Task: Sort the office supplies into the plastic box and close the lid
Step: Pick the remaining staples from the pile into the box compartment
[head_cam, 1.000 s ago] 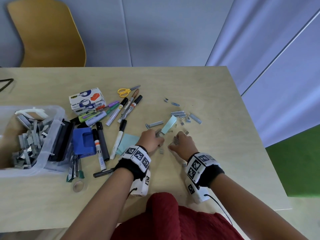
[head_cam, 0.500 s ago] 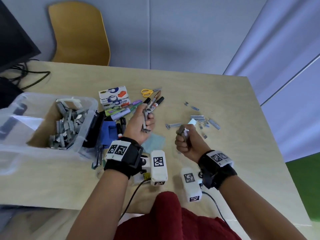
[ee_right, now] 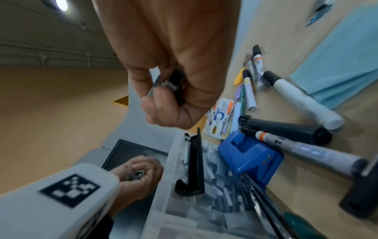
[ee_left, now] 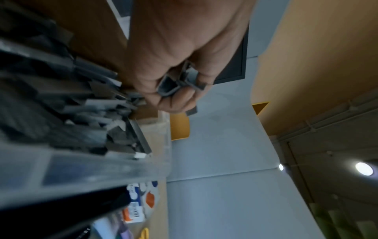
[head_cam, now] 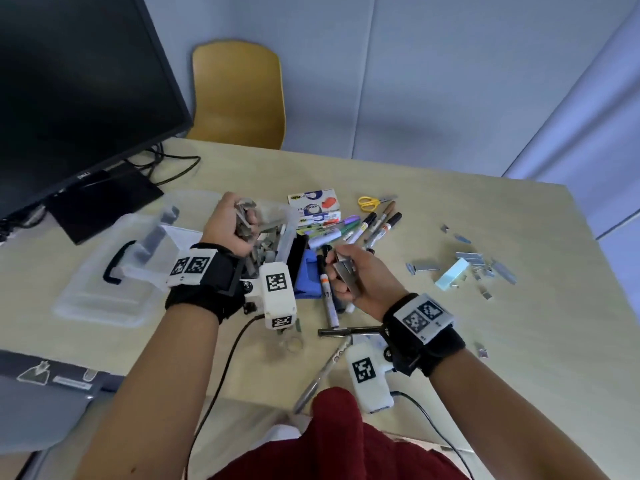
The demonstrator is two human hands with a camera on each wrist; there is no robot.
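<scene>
Left hand now above plastic box, both grips closed round staples, markers alongside.

Even, soft indoor light is recorded in the head view; shadows on the table are faint. Straight edges are bent by wide-angle distortion towards the borders. Recessed ceiling lamps are seen as flared spots in both wrist views. The staple strips are smeared, apparently by motion blur. Both wrist views are dimmer and noisier.
</scene>
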